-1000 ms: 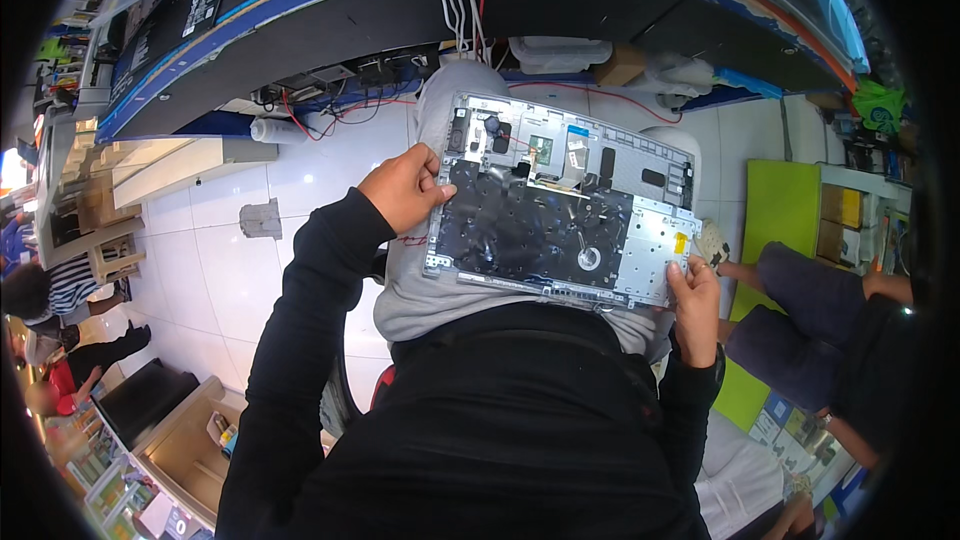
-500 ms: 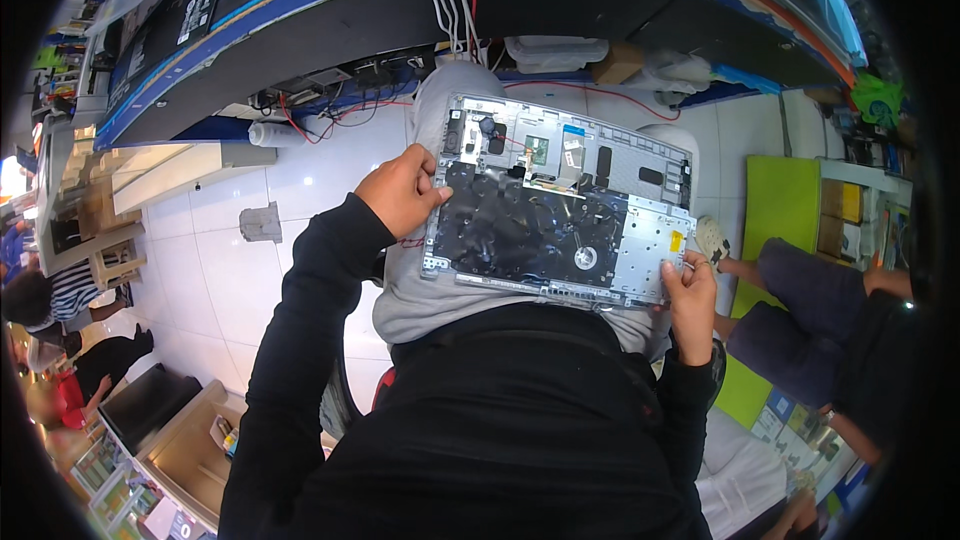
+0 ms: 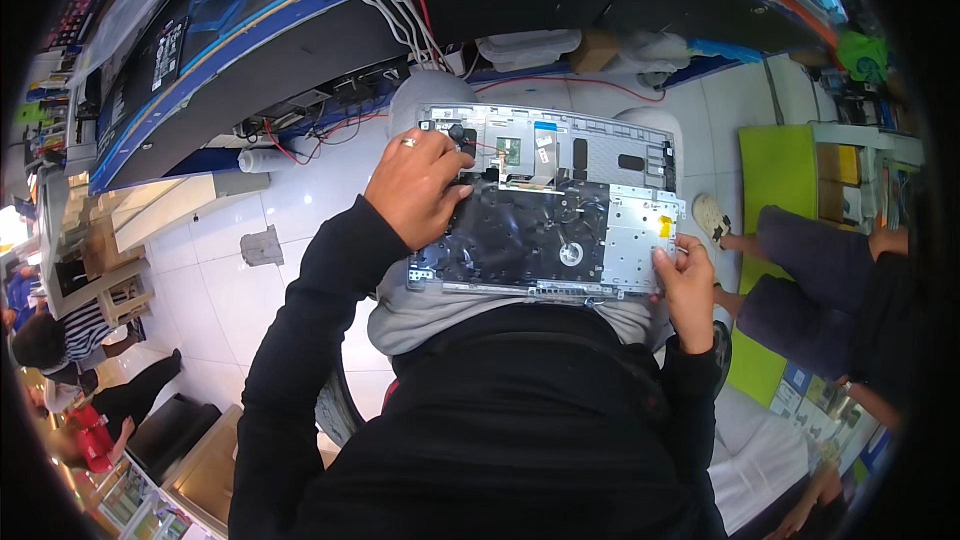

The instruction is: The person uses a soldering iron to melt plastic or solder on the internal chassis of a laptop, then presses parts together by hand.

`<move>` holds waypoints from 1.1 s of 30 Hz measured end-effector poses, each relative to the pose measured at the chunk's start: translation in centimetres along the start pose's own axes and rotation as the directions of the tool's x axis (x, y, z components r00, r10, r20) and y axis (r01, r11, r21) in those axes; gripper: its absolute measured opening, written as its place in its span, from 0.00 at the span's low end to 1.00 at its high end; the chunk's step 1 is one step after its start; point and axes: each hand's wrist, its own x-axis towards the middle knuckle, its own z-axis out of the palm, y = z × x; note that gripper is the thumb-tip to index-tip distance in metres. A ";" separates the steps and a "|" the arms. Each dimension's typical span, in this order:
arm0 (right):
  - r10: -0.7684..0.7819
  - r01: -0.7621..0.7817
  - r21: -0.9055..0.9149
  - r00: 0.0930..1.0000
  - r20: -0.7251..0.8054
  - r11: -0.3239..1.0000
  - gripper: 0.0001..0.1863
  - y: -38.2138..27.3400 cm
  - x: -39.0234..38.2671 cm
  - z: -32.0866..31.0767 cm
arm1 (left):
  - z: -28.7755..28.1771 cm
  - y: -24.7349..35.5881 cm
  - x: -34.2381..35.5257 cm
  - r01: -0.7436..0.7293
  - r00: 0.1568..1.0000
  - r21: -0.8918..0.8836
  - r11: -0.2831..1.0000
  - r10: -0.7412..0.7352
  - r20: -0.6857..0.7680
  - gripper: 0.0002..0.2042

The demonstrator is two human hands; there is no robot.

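Observation:
A silver laptop top case (image 3: 615, 125) lies underside up across my lap, with the black back of its keyboard (image 3: 510, 240) showing. My right hand (image 3: 687, 285) grips its right edge near the lower corner, thumb on the metal plate (image 3: 635, 240) beside a yellow sticker. Bent over the upper left part of the case is my left hand (image 3: 420, 190); its thumb and fingers close in by a small black part (image 3: 459, 134) with a thin red wire. What those fingertips pinch is hidden. A ribbon cable (image 3: 545, 152) and a small green board (image 3: 510, 151) sit in the middle.
A dark workbench (image 3: 300, 70) runs across the far side, with white cables (image 3: 395, 10) hanging over it. On the right a person in dark shorts (image 3: 800, 270) sits by a green panel (image 3: 775, 175). A grey scrap (image 3: 262, 246) lies on the tiled floor at left.
My left hand has left the case's left edge and moved inward over its upper left part. The right hand keeps its grip on the right edge.

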 end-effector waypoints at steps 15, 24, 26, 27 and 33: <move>0.019 -0.019 -0.001 1.000 0.014 1.000 0.21 0.2 1.3 -2.3 | 2.8 -0.6 5.9 -0.145 0.962 -0.006 0.989 0.143 0.231 0.03; 0.004 -0.004 -0.049 1.000 -0.003 0.999 0.22 0.4 2.0 -3.0 | 3.1 -0.2 8.8 -0.135 0.947 0.073 0.988 0.107 0.303 0.05; 0.003 -0.004 -0.055 1.000 -0.018 0.998 0.23 0.6 2.3 -3.4 | 3.3 0.7 9.3 -0.129 0.946 0.083 0.988 0.098 0.308 0.05; -0.002 0.000 -0.079 1.000 -0.024 0.997 0.23 0.4 2.3 -3.3 | 3.3 0.8 9.1 -0.114 0.951 0.087 0.990 0.083 0.296 0.04; -0.009 0.003 -0.123 0.999 -0.041 0.992 0.22 0.9 2.5 -3.3 | 3.5 1.8 8.6 -0.101 0.964 0.099 0.990 0.073 0.254 0.05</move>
